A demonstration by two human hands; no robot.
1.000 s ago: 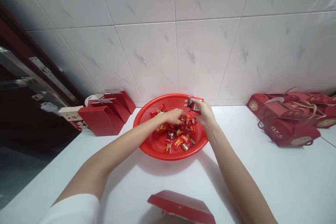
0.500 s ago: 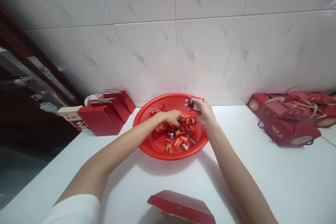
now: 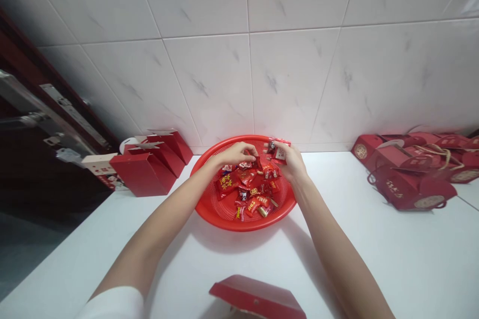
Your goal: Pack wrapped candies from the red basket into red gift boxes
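Observation:
A red plastic basket (image 3: 209, 215) with mesh-like holes stands on the white table and holds several wrapped candies (image 3: 253, 204), mostly red with gold or white print. Over its back part, my left hand (image 3: 239, 153) has its fingers pinched on a small dark-red wrapped candy (image 3: 257, 163). At the basket's right rim, my right hand (image 3: 294, 162) is closed round red and clear candy packets (image 3: 278, 152); its fingers partly hide how many. Close to me, a red cardboard box (image 3: 258, 295) shows only in part at the bottom edge.
Upright red paper boxes (image 3: 144, 174) stand at the left by the wall, beside a cream printed box (image 3: 98, 163). Several red gift boxes with cord handles (image 3: 409, 182) are piled at the right. A tiled wall (image 3: 292, 79) rises behind the white table (image 3: 232, 259).
My left hand has lifted from among the candies and moved slightly up and left, a small dark-red candy now at its fingertips. My right hand stays nearly in place with its packets.

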